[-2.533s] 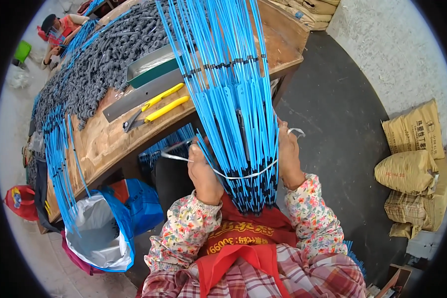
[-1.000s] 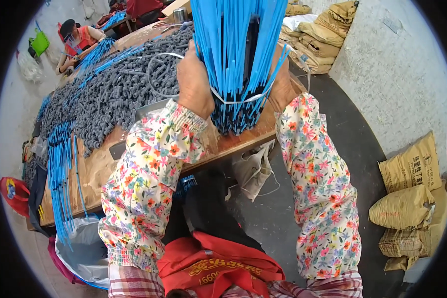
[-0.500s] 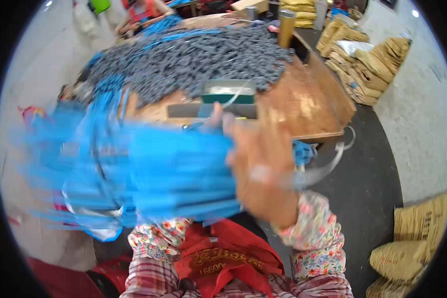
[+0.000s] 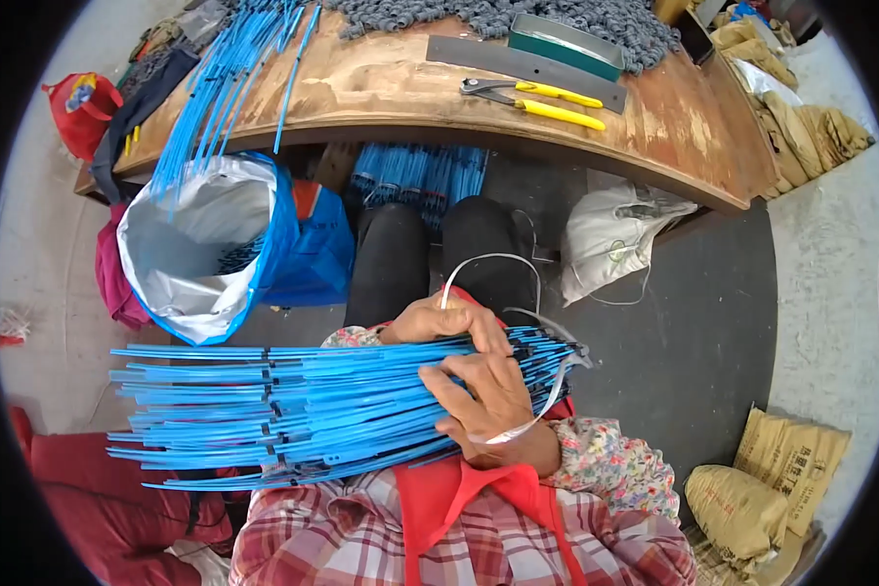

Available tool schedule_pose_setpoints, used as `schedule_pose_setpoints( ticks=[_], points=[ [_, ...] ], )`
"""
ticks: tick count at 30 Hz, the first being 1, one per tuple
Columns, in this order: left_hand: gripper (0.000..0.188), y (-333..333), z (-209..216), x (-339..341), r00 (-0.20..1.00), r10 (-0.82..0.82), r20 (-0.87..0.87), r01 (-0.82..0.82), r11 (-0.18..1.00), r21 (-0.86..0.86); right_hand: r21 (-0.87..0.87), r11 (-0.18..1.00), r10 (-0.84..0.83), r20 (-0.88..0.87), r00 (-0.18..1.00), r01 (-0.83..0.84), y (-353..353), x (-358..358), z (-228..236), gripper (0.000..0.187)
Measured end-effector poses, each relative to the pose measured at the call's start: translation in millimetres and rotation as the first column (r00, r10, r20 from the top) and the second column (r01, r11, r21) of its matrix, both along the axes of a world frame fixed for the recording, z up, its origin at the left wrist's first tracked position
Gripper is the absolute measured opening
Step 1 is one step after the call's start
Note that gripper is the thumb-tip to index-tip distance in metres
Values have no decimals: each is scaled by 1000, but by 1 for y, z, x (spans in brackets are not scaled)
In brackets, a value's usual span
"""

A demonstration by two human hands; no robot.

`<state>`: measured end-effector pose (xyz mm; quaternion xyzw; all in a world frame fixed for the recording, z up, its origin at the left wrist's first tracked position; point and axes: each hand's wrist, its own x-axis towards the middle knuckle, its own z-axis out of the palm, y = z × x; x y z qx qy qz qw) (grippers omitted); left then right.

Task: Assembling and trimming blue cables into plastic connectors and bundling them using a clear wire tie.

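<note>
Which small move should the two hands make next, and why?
Probably, draw the thin white strap closer around the bundle of slim blue plastic strips: the strap arches loosely beside the left hand, while the right hand already rests on the bundle.

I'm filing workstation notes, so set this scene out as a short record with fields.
blue bundle: thin strips lying crosswise, dark ends to the right
left hand: on the bundle's far side
right hand: laid over the bundle
white strap: loose curves beside both hands
table: yellow-handled cutters, green tray, grey parts
left side: open blue bag, silvery lining
</note>
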<state>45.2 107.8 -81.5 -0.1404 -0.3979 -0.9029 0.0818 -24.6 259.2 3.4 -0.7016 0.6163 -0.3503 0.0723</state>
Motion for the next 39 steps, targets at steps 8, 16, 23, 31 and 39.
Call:
schedule_pose_setpoints(
  ticks=[8,16,23,31,39],
  points=[
    [42,-20,-5,-8,973,-230,-26,229,973,-19,241,950,-183,944,275,-196,-27,-59,30,60],
    [57,-15,8,-11,972,-183,-148,179,983,-41,216,887,346,274,897,-408,-151,-64,-12,35],
    [68,-17,-8,-6,980,-184,-81,180,983,-46,578,614,425,331,842,-537,-128,-99,2,21],
    [54,-9,-1,4,990,-72,124,29,949,314,342,823,444,113,889,-455,-25,-74,72,12],
    [31,-9,-50,31,841,534,85,-409,732,-545,-15,736,527,640,559,-676,18,-19,41,21]
  ],
)
